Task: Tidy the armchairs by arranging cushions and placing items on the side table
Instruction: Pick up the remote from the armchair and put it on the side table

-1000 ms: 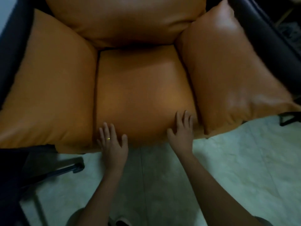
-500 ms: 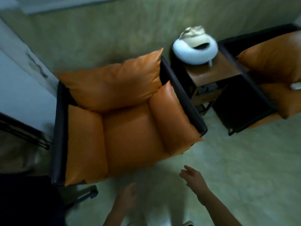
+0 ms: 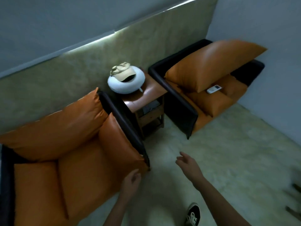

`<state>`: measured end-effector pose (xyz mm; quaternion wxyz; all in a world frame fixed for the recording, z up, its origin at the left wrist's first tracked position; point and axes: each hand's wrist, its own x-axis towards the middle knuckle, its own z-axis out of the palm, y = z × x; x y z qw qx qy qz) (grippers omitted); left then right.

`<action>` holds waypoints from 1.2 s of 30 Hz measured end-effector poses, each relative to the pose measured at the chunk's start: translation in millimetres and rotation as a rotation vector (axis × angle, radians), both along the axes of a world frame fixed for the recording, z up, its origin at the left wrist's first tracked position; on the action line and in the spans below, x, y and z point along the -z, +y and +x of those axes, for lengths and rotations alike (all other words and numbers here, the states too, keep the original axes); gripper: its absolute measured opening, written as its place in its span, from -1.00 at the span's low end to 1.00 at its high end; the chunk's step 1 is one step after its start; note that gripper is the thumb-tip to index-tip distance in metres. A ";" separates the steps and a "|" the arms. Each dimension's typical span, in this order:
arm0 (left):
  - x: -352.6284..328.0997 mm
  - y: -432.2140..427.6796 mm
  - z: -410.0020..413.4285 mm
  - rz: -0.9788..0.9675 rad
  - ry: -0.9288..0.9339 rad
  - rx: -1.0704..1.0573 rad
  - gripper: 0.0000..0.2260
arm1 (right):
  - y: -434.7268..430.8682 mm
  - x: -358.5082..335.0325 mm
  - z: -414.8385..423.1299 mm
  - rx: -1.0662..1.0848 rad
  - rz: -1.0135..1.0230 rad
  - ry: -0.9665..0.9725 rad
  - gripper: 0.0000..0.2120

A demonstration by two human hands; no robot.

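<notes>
Looking down, I'm seeing the near armchair [image 3: 73, 160] with cushions seated, the far armchair [image 3: 203, 88] carrying a remote [image 3: 214, 89], and the side table [image 3: 146, 95] between them holding a white ring pillow [image 3: 126, 83] under a cap [image 3: 123, 71]. My left hand [image 3: 131, 183] and right hand [image 3: 187, 165] are hanging loose, gripping nothing.
</notes>
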<state>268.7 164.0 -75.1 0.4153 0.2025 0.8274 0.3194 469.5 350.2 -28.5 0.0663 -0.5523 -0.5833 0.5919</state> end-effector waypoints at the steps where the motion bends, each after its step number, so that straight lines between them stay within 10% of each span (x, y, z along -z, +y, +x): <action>1: -4.0 29.1 12.0 0.027 0.007 0.000 -0.72 | 23.1 -1.8 15.3 0.014 0.013 0.003 -0.45; 22: -34.8 492.8 111.0 0.158 -0.107 0.229 -0.70 | 414.3 -25.1 149.0 0.249 0.054 -0.036 -0.45; 36: 18.0 703.0 171.5 0.081 -0.053 0.254 -0.68 | 668.7 41.4 168.7 -0.190 0.061 -0.090 -0.45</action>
